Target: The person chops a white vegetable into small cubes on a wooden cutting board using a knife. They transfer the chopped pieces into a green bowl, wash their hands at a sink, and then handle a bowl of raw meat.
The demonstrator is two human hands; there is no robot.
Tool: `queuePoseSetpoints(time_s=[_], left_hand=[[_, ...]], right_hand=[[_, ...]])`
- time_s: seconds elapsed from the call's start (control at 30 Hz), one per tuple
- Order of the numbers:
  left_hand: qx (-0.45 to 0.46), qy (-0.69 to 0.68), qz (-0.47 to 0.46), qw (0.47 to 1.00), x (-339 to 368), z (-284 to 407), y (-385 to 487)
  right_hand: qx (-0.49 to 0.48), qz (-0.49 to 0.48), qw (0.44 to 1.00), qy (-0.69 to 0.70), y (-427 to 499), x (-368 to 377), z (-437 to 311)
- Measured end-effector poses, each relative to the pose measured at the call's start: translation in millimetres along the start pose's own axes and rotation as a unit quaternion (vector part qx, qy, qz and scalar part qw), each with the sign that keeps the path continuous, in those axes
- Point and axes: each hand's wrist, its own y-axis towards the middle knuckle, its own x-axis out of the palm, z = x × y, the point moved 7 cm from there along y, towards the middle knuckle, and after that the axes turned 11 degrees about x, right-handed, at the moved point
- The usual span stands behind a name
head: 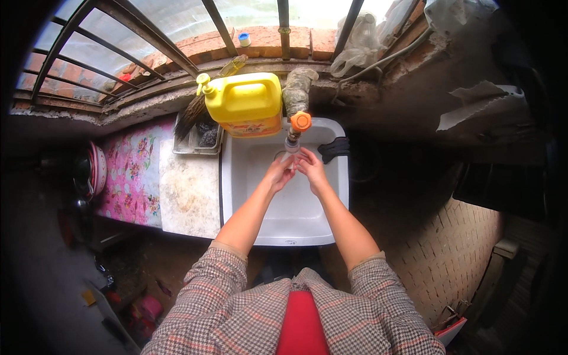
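Note:
Both my hands are raised over a white ceramic sink [293,208], just below the outlet of a tap with an orange knob [301,121]. My left hand [280,173] is cupped on the left of the outlet, fingers spread and partly hidden. Opposite it, my right hand [312,167] has its fingers apart close to the outlet. A whitish, translucent streak [288,159] shows between them; it looks like running water, though blur leaves this unsure. I see no solid object held in either palm.
A yellow jug with a pump [244,104] stands at the sink's back left. Beside it, a tray [195,146] holds a brush [191,116] and scouring pads [207,135]. A dark cloth [333,149] hangs over the right rim. A stained white board [190,195] adjoins the sink.

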Motion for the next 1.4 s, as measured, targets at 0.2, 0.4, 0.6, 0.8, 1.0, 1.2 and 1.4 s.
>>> queuePoseSetpoints(time_s=[0.2,0.4,0.6,0.8,1.0,1.2,1.4], left_hand=[[-0.038,-0.073,-0.072,0.994,21,12,19],[0.02,0.094,-0.041,0.995,21,34,1],[0.091,0.056,-0.075,0.991,-15,15,-13],[0.058,0.018,-0.01,0.998,8,18,-2],[0.003,-0.006,0.005,1.0,-4,3,21],[-0.059,-0.102,0.067,0.991,-23,-12,18],[0.105,0.08,0.16,0.978,-29,6,6]], right_hand=[[-0.013,0.058,0.993,-0.1,11,-21,-3],[0.063,0.005,0.997,0.051,9,3,7],[0.092,-0.147,0.981,0.081,2,28,18],[0.038,0.007,0.999,0.029,11,6,18],[-0.076,0.042,0.972,-0.219,19,0,-8],[0.104,-0.069,0.991,0.038,37,18,27],[0.064,-0.011,0.997,-0.028,32,23,9]])
